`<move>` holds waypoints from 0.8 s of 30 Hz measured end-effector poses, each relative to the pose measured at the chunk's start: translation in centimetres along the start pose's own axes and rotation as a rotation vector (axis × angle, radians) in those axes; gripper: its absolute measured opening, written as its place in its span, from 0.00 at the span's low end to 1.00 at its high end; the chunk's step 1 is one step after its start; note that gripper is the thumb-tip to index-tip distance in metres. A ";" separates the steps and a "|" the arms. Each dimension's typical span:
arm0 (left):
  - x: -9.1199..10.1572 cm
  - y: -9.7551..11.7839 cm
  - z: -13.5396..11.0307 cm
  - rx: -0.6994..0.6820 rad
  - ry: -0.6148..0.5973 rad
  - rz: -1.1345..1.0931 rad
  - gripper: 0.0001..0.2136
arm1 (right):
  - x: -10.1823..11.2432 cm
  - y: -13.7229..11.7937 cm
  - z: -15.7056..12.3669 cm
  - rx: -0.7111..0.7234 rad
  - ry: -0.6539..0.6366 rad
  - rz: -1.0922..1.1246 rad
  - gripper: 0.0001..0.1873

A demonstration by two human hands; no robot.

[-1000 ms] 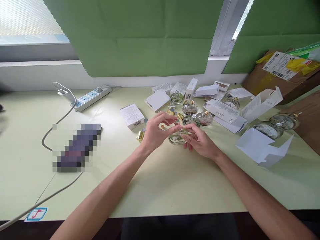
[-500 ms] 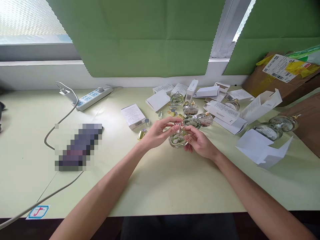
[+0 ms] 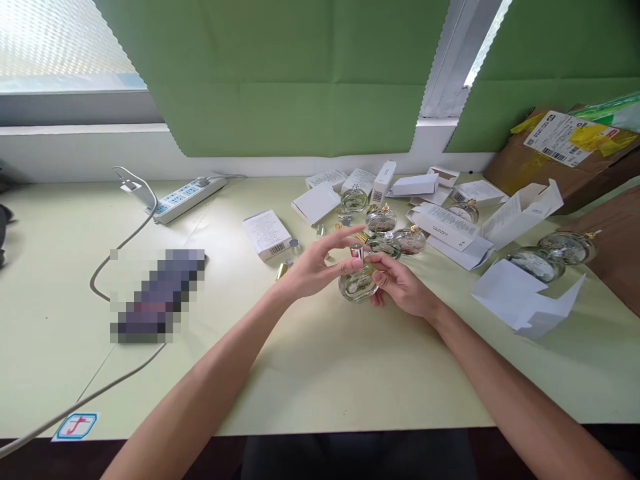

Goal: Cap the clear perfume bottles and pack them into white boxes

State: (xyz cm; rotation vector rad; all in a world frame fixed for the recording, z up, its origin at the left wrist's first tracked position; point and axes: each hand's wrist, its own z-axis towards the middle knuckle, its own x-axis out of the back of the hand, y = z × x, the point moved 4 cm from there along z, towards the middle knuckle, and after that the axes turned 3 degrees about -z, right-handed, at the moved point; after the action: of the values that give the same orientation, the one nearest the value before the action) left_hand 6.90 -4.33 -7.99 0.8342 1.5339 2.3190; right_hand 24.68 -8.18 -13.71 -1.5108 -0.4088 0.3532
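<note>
In the head view, a round clear-glass perfume bottle (image 3: 358, 285) stands slightly tilted just above or on the table; I cannot tell which. My right hand (image 3: 403, 288) grips its right side, with the thumb in front and the fingers behind. A shiny silver cap (image 3: 357, 251) sits at the bottle's neck. Around it is my left hand (image 3: 320, 267), thumb against the cap's lower side and index finger raised above, other fingertips partly hidden behind. Close behind the hands are more perfume bottles, one with green liquid (image 3: 384, 245) and one pinkish (image 3: 411, 240).
Loose gold and silver caps (image 3: 281, 271) lie left of the hands. White boxes (image 3: 267, 233) are scattered at the back, with opened cartons (image 3: 527, 297) at the right. Also on the table are a power strip (image 3: 187, 199), a cable and a pixelated dark object (image 3: 160, 293). Brown cardboard boxes (image 3: 545, 170) stand far right.
My left index finger has lifted and spread away from the cap, so more of the silver cap shows. The bottle has shifted slightly down toward me, still in my right hand.
</note>
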 end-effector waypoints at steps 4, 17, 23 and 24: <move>5.5 -0.4 0.0 -0.014 0.504 0.211 0.17 | -0.1 0.3 0.1 -0.050 0.011 -0.029 0.17; 12.9 -6.6 -2.7 0.740 0.714 0.777 0.38 | 0.1 0.2 0.1 -0.074 -0.004 -0.058 0.19; 15.1 -8.0 -3.5 0.699 0.858 0.562 0.30 | 0.0 -0.1 0.2 -0.072 -0.007 -0.066 0.19; 15.4 -8.2 -3.7 0.686 0.883 0.542 0.28 | 0.0 -0.1 0.2 -0.071 -0.009 -0.065 0.20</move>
State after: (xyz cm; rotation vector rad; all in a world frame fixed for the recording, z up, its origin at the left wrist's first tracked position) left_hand -8.58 3.83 -11.35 0.3305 2.8877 2.7399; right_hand 24.59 -8.03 -13.62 -1.5616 -0.4803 0.2968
